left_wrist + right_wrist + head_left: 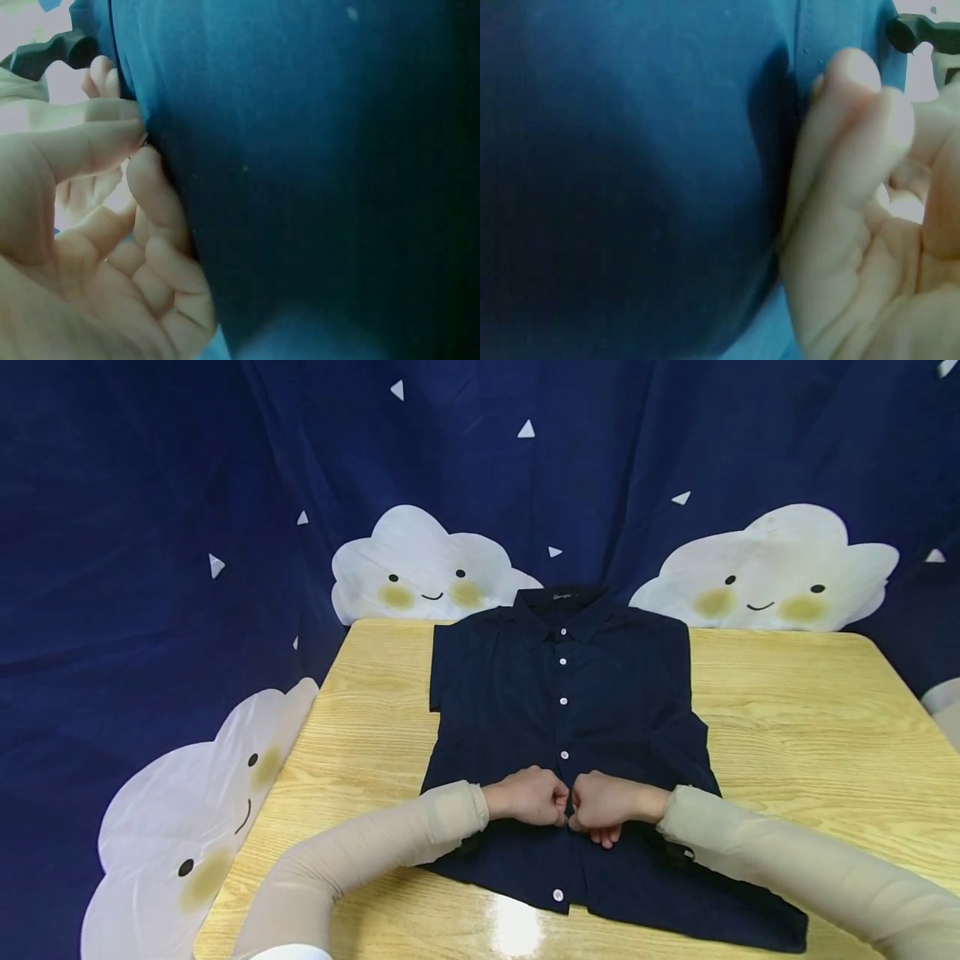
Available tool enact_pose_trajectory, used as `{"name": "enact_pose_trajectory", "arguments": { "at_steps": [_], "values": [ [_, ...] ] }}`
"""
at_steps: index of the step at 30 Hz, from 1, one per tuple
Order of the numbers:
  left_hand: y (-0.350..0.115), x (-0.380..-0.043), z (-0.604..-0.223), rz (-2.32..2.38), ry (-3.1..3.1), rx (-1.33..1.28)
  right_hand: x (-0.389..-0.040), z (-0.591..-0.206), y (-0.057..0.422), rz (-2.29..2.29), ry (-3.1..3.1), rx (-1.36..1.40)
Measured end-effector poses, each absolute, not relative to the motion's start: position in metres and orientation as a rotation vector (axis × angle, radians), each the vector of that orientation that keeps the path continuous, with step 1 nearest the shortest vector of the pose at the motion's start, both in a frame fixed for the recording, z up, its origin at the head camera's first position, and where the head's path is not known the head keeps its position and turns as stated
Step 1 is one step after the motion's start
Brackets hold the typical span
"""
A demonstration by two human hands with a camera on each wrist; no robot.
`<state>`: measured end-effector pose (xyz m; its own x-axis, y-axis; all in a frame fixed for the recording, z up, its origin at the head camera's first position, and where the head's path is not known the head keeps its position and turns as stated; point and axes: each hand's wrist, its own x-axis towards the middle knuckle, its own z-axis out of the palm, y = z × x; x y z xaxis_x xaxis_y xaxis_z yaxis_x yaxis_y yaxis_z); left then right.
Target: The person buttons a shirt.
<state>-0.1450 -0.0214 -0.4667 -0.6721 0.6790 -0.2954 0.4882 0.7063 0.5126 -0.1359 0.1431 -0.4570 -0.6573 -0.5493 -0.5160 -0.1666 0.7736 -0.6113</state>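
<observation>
A dark navy short-sleeved shirt (495,693) lies front up, its collar (588,622) at the far side. White buttons run down its front, one of them a button (564,755) just above the hands and another button (558,895) near the hem. At the front opening between these two, my left hand (534,795) pinches the fabric with thumb and forefinger. Facing it, almost knuckle to knuckle, my right hand (606,797) grips the same opening with curled fingers, its outer fingers extending loosely downward. Any button between the fingertips is hidden.
The shirt's lower right corner (780,928) spreads out under the right forearm. Beneath it is a light wood-grain table (810,710). A navy curtain (465,443) with white clouds hangs behind and along the left. Beige sleeves cover both forearms.
</observation>
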Motion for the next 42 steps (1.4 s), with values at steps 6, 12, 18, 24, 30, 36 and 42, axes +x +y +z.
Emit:
{"name": "enact_pose_trajectory", "arguments": {
  "at_steps": [6, 12, 18, 24, 30, 36, 42],
  "values": [
    [-0.022, -0.145, -0.469, 0.641, 2.435, 0.848, -0.135, -0.456, 0.144, -0.73, 2.227, -0.555],
    [-0.02, -0.144, -0.468, 0.61, 2.45, 0.796, -0.137, -0.451, 0.148, -0.732, 2.245, -0.595],
    [-0.018, -0.143, -0.467, 0.549, 2.461, 0.757, -0.141, -0.447, 0.152, -0.737, 2.23, -0.513],
    [-0.014, -0.143, -0.469, 0.453, 2.508, 0.734, -0.141, -0.448, 0.148, -0.742, 2.251, -0.47],
    [-0.014, -0.142, -0.469, 0.521, 2.486, 0.679, -0.139, -0.451, 0.143, -0.823, 2.241, -0.427],
    [-0.018, -0.141, -0.467, 0.707, 2.362, 0.647, -0.139, -0.458, 0.143, -0.898, 2.195, -0.374],
    [-0.02, -0.146, -0.471, 0.964, 2.142, 0.536, -0.142, -0.461, 0.143, -0.879, 2.166, -0.381]
  ]
}}
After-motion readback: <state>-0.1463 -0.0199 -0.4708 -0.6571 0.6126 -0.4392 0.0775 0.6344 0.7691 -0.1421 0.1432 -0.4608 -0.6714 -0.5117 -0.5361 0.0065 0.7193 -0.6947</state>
